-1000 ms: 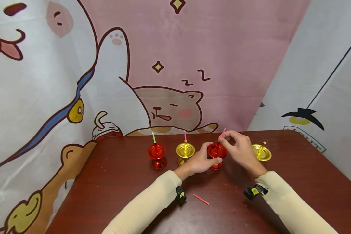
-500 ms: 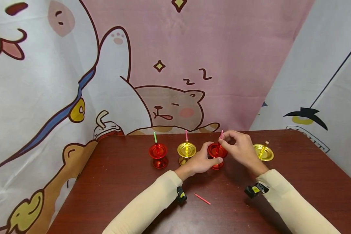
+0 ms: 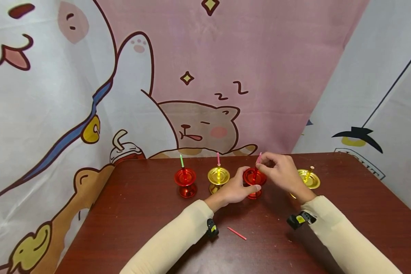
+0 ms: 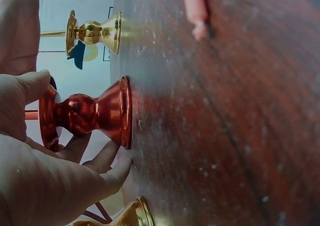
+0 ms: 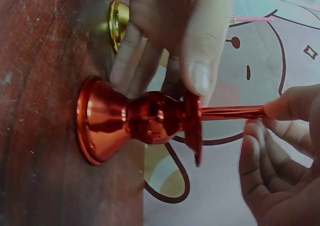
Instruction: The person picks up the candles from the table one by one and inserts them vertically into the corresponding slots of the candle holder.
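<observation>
A shiny red candle holder stands upright on the table, its thin tube pointing up from the dish. My left hand holds it from the left, thumb at the dish rim and fingers round the far side in the right wrist view. At the top of the tube, my right hand pinches a pink candle between thumb and fingertips. The candle's lower end is hidden by those fingers. A loose pinkish-red candle lies on the table in front.
To the left stand a gold holder with a pink candle and a red holder with a green candle. Another gold holder is behind the right wrist. A printed cloth hangs behind the table.
The pink candle in my right hand has gone from leaning right to nearly upright over the tube. My left hand keeps its hold on the red holder. The head view has shifted slightly.
</observation>
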Tool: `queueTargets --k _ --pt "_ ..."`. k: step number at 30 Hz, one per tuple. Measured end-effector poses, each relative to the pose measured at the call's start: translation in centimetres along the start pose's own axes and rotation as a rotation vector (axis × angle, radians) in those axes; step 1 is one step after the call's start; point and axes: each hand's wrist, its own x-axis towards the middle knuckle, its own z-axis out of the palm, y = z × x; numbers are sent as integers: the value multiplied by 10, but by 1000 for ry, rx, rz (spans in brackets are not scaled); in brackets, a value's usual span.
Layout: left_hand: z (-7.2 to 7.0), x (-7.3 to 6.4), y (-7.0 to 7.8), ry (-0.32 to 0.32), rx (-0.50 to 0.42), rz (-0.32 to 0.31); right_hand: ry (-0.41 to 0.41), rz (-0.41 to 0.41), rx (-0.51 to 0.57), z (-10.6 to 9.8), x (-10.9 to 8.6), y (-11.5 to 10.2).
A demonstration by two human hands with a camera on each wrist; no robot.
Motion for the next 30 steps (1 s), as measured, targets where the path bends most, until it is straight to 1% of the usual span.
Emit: queueTargets --k 6,12,14,20,25,30 --pt "0 0 -2 3 -15 -5 -58 -32 -32 -5 6 -1" --pt "2 -1 -2 0 -19 -18 -94 -5 -16 -6 5 -1" --pt "2 -1 -1 3 -18 -19 -80 -5 -10 -6 5 -2" --pt "2 -1 -2 6 -3 -26 15 -50 -4 -4 3 -1" --pt "1 -1 -2 0 -9 -25 20 -85 -12 0 2 1" --pt "0 0 -3 -9 -19 -8 27 -132 -22 2 3 1"
